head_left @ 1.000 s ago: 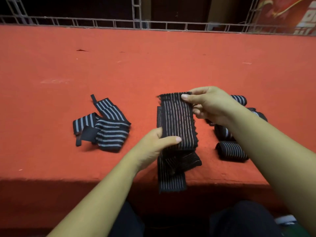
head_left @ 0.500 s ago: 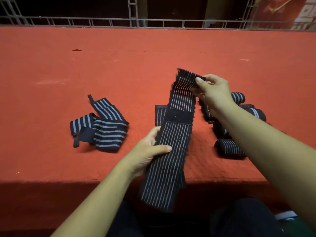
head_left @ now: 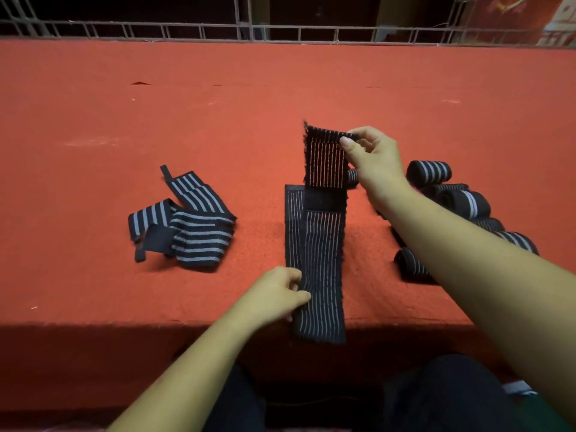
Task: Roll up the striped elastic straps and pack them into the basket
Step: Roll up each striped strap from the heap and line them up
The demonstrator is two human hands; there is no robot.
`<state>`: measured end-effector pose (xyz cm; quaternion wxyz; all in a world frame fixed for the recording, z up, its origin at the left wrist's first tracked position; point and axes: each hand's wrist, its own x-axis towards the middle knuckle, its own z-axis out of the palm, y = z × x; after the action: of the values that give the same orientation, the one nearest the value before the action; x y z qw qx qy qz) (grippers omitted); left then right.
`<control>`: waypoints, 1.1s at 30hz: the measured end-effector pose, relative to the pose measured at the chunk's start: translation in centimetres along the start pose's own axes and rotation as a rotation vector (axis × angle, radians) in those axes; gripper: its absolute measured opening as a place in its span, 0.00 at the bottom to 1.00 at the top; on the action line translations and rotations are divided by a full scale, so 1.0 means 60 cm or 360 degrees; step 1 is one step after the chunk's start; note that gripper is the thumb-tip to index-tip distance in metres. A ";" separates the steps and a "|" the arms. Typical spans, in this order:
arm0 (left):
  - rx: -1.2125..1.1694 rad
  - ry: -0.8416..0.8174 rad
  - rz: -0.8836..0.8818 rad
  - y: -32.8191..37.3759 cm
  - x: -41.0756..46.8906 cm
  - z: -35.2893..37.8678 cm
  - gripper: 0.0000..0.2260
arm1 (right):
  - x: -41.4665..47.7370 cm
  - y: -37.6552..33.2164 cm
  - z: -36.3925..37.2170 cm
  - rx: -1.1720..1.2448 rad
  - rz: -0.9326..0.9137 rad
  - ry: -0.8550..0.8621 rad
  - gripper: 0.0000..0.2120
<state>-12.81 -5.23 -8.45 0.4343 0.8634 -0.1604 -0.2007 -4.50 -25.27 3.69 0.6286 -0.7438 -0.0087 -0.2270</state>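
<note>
A long black elastic strap with thin white stripes (head_left: 321,254) lies stretched lengthwise across the red table, its near end hanging over the front edge. My right hand (head_left: 371,157) pinches the strap's far end and holds it lifted off the cloth. My left hand (head_left: 277,294) grips the strap's left edge near the table's front. A second strap (head_left: 190,226), loosely crumpled, lies to the left. Several rolled straps (head_left: 461,201) sit at the right, partly hidden by my right forearm. No basket is in view.
The red cloth-covered table (head_left: 218,120) runs back to a metal wire railing (head_left: 280,29). Its front edge falls off just below my left hand. My dark-trousered knees (head_left: 436,397) show below the table.
The folded strap has been opened out: my right hand drew its far end up and away, and the strap now lies straight. My left hand slid nearer the front edge.
</note>
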 end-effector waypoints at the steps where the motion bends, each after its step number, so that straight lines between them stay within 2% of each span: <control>1: 0.0083 -0.0005 0.0028 -0.002 -0.002 0.000 0.09 | 0.000 0.005 0.002 -0.0004 0.0012 -0.0016 0.08; 4: 0.0439 0.0072 0.0085 -0.007 -0.006 -0.005 0.17 | -0.002 0.012 0.007 0.0020 0.0063 -0.0053 0.08; 7: 0.0510 0.0157 0.0161 -0.012 -0.011 -0.005 0.11 | -0.005 0.019 0.015 -0.0015 0.0050 -0.0069 0.07; 9: 0.0532 0.0138 0.0226 -0.016 -0.015 -0.001 0.32 | -0.005 0.026 0.020 -0.0012 0.0060 -0.0072 0.07; 10: 0.0653 0.0143 0.0284 -0.019 -0.016 -0.001 0.39 | -0.004 0.031 0.023 -0.0009 0.0071 -0.0074 0.07; 11: 0.0824 0.0174 0.0376 -0.019 -0.016 -0.004 0.41 | -0.003 0.035 0.025 -0.0017 0.0076 -0.0072 0.06; 13: 0.1087 0.0172 0.0553 -0.017 -0.011 -0.014 0.34 | 0.002 0.046 0.030 -0.0061 0.0079 -0.0065 0.05; 15: 0.1112 0.0005 0.0609 -0.021 -0.001 -0.019 0.28 | 0.010 0.058 0.033 -0.0079 0.0103 -0.0083 0.04; 17: 0.1039 -0.0058 0.0614 -0.029 0.013 -0.016 0.27 | 0.022 0.073 0.036 -0.0097 0.0170 -0.0092 0.05; 21: 0.0916 0.0280 0.0623 -0.029 0.040 -0.009 0.28 | 0.048 0.103 0.049 -0.0062 0.0297 -0.0067 0.09; 26: 0.1005 0.0484 0.0672 -0.044 0.073 0.000 0.30 | 0.081 0.139 0.072 -0.0082 0.0349 -0.0036 0.11; 33: 0.1031 0.0476 0.0707 -0.053 0.081 0.008 0.25 | 0.134 0.214 0.109 -0.0335 0.0455 0.0038 0.09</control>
<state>-8.48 -5.92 -12.31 0.1914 0.9194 -0.3326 0.0862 8.66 -23.99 -6.17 0.5732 -0.7964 0.1283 -0.1439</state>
